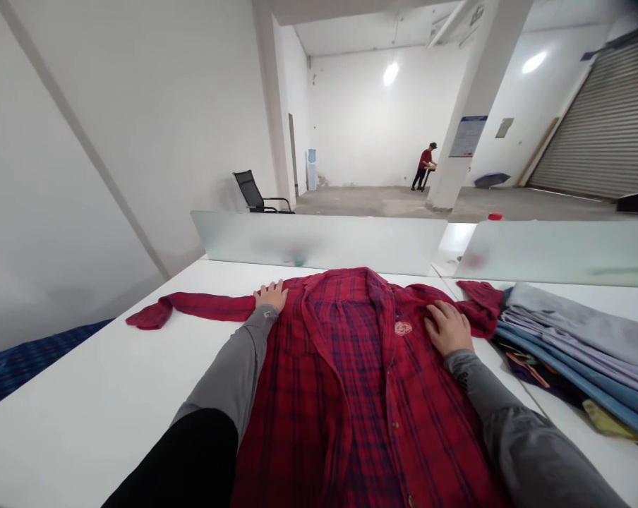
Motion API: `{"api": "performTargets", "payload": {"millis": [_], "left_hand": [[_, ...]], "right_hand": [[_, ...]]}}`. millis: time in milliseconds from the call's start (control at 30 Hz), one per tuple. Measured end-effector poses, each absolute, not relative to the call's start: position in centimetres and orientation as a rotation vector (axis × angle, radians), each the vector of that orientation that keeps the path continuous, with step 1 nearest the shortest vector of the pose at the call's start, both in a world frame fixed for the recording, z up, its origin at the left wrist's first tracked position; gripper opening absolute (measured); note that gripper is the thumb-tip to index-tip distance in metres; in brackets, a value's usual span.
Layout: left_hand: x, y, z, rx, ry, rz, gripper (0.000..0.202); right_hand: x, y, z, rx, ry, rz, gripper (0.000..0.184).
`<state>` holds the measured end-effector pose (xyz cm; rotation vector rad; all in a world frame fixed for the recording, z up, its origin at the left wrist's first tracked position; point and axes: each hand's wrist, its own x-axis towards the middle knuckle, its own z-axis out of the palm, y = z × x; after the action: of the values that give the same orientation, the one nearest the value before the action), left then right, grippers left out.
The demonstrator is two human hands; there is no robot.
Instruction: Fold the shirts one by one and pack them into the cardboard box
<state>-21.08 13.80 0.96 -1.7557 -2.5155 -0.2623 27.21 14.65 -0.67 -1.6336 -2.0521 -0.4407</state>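
Observation:
A red plaid shirt (298,395) lies face up and unbuttoned on the white table, its collar toward the far side. Its left-hand sleeve stretches out flat across the table, while the other sleeve bends toward a pile of clothes. My left hand (271,296) rests flat on the shirt's shoulder where that outstretched sleeve begins, fingers spread. On the opposite side, my right hand (449,327) lies on the shirt's upper chest and shoulder, beside a pinkish round patch (403,329). Its fingers are slightly bent and apart, with nothing seen gripped.
Folded clothes (578,339) are stacked at the right, touching the shirt's sleeve. Frosted dividers (319,240) line the table's (86,423) far edge. Beyond stand a black chair (253,192) and, far back, a person (425,166) at a small stand. Blue fabric (33,360) shows lower left.

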Motion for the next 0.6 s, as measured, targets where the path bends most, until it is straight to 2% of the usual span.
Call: {"api": "performTargets", "payload": {"millis": [200,400,600], "left_hand": [[-23.9,11.3,3.1,-1.706,-2.481,-0.155,0.033],[-22.6,12.4,5.0,-1.668,-2.38,-0.208,0.04],[-19.7,13.8,3.9,-1.709,-2.362,-0.278,0.038]], "right_hand": [[28.6,9.8,-2.2,-1.433,-2.306,-0.397,0.046],[29.2,4.8,-3.1,-1.708,-2.142,-0.497,0.046],[29.5,0.6,-3.6,-1.812,-2.088,-0.543,0.045]]}}
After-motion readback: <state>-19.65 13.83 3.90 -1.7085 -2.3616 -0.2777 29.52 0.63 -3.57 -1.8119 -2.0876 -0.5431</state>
